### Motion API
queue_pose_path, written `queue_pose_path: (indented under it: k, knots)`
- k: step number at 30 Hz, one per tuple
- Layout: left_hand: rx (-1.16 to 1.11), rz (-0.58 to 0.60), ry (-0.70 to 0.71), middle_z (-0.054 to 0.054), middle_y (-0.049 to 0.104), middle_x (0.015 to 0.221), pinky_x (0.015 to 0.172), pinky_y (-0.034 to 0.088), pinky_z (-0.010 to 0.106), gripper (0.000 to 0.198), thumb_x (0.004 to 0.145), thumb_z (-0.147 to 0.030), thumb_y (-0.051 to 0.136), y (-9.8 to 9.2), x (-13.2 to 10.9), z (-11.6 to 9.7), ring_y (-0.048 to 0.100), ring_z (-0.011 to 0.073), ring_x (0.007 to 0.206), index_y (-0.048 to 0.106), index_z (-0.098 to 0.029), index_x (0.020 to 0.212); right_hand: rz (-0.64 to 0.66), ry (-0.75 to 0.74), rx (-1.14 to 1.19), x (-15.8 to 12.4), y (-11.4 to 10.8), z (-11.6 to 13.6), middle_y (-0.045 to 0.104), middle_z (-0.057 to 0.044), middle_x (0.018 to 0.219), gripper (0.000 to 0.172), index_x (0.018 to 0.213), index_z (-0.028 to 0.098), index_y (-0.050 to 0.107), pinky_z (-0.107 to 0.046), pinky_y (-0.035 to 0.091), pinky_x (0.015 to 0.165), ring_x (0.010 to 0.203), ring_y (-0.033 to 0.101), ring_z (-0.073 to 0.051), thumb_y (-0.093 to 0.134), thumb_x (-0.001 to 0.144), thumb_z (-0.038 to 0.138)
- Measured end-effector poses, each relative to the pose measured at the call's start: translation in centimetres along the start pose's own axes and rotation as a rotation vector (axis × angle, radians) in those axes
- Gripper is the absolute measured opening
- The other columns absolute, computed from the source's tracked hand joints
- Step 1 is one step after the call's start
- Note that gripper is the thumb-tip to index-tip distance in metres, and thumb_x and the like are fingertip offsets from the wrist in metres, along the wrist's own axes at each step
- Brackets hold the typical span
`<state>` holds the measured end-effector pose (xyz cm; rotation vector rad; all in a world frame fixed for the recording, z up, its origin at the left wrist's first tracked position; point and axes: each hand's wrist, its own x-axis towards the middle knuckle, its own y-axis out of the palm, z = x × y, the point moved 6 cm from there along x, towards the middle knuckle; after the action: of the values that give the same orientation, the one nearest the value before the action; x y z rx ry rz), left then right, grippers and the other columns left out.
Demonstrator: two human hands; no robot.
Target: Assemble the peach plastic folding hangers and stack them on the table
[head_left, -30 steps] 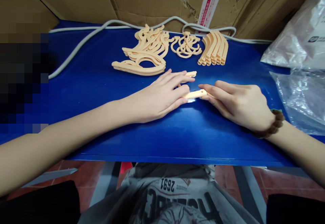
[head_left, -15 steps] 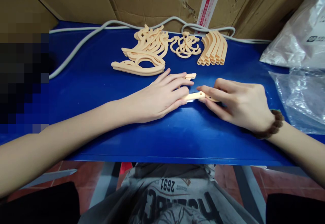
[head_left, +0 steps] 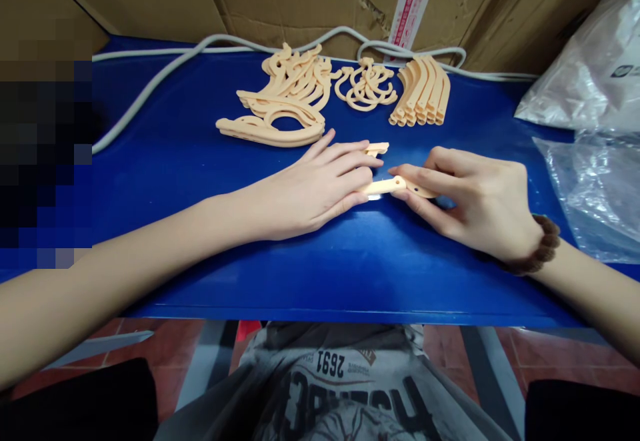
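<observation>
My left hand (head_left: pixel 313 187) lies flat on the blue table (head_left: pixel 200 181), fingers stretched over a peach plastic hanger part whose end (head_left: pixel 376 149) sticks out past the fingertips. A second peach arm piece (head_left: pixel 383 187) lies between both hands. My right hand (head_left: pixel 475 204), with a bead bracelet on the wrist, pinches that piece between thumb and forefinger; its other end touches my left fingertips.
At the back lie a stack of peach hanger bodies (head_left: pixel 275 111), a heap of hooks (head_left: pixel 366 86) and a row of arm pieces (head_left: pixel 423 97). A white cable (head_left: pixel 150 84) runs along the cardboard wall (head_left: pixel 300 1). Clear plastic bags (head_left: pixel 590 161) sit at the right.
My right hand's fingers have lifted and curled a little, tilting the arm piece; the view shifted slightly. My left hand has stayed in place.
</observation>
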<state>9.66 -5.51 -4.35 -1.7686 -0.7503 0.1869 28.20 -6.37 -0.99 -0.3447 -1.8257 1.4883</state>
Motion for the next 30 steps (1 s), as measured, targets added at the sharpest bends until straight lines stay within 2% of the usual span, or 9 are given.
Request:
queue_pose_path:
  k: [6,11,15,21,26,30]
  knots:
    - [-0.007,0.011,-0.018,0.011,0.056,0.165,0.138,0.017,0.065,0.039,0.117,-0.039,0.035,0.1,0.0,0.1,0.036,0.0308,0.164,0.066,-0.020,0.131,0.030,0.025,-0.034,0.0,0.0,-0.1,0.074,-0.006,0.091,0.039,0.124,0.029,0.081,-0.035,0.037,0.061,0.075,0.065,-0.020,0.048,0.113,0.047]
    - [-0.014,0.022,-0.012,0.012,0.055,0.166,0.138,0.015,0.066,0.040,0.117,-0.037,0.035,0.0,0.1,0.1,0.035,0.0314,0.165,0.067,-0.019,0.132,0.025,-0.013,-0.103,0.1,-0.1,0.2,0.074,-0.006,0.092,0.039,0.124,0.028,0.080,-0.036,0.036,0.062,0.080,0.067,-0.021,0.047,0.113,0.046]
    - [-0.005,0.036,0.001,0.014,0.056,0.164,0.138,0.016,0.066,0.041,0.117,-0.037,0.034,0.0,0.1,0.1,0.036,0.0313,0.164,0.067,-0.017,0.131,0.017,-0.057,-0.137,0.1,-0.2,0.5,0.075,-0.006,0.091,0.039,0.123,0.025,0.080,-0.035,0.036,0.061,0.079,0.067,-0.020,0.048,0.113,0.045]
    - [0.008,0.018,0.007,0.013,0.057,0.164,0.137,0.018,0.066,0.040,0.117,-0.037,0.035,-0.1,0.0,0.0,0.037,0.0313,0.164,0.066,-0.017,0.132,-0.007,-0.048,-0.086,-0.1,0.1,0.1,0.074,-0.005,0.086,0.038,0.123,0.025,0.081,-0.033,0.034,0.059,0.073,0.064,-0.017,0.050,0.113,0.045]
    - [0.003,0.012,-0.001,0.012,0.058,0.163,0.138,0.017,0.065,0.038,0.116,-0.037,0.036,0.1,0.0,0.1,0.038,0.0311,0.163,0.066,-0.019,0.131,0.068,-0.007,-0.034,0.0,0.6,-0.5,0.073,-0.004,0.085,0.044,0.124,0.026,0.081,-0.031,0.034,0.057,0.068,0.063,-0.016,0.046,0.113,0.049]
    - [-0.001,0.000,-0.004,0.013,0.056,0.164,0.137,0.019,0.065,0.036,0.116,-0.038,0.036,-0.1,0.0,0.2,0.038,0.0320,0.163,0.066,-0.020,0.126,0.141,0.030,0.072,0.3,0.6,-1.2,0.074,-0.006,0.090,0.046,0.122,0.022,0.078,-0.031,0.036,0.061,0.076,0.068,-0.019,0.046,0.111,0.052]
